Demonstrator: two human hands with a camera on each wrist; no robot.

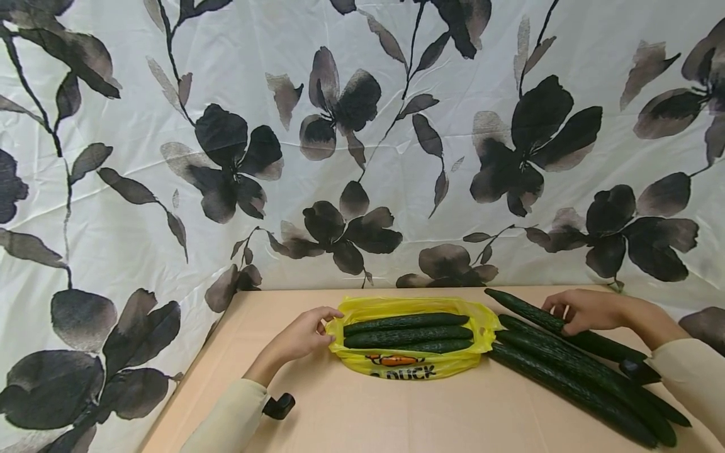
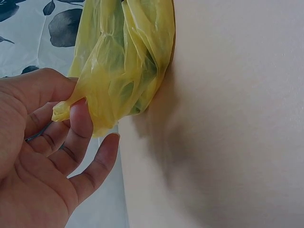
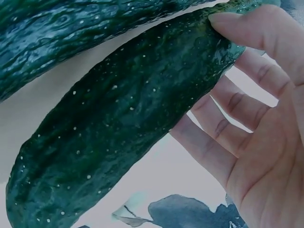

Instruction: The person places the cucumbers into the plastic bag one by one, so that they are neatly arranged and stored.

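Observation:
A yellow plastic bag [image 1: 453, 363] with printed lettering lies with its mouth spread, and several dark green cucumbers [image 1: 406, 336] rest side by side inside. At the bag's left end, my left hand [image 1: 303, 333] pinches a gathered corner [image 2: 61, 110] of the plastic between thumb and fingers, its little finger held away. My right hand [image 1: 595, 309] grips one long cucumber [image 1: 518, 306], thumb on one side and fingers on the other, as the right wrist view shows. That cucumber [image 3: 109, 114] lies at a slant over the right-hand group, its far tip beyond the bag's right end.
Several more cucumbers [image 1: 572, 384] lie together to the right of the bag, their tips close to its right handle. The tabletop [image 1: 396, 415] is pale tan. Behind it hangs a white cloth [image 1: 430, 207] with dark flowers. Each wrist wears a small black device [image 1: 279, 406].

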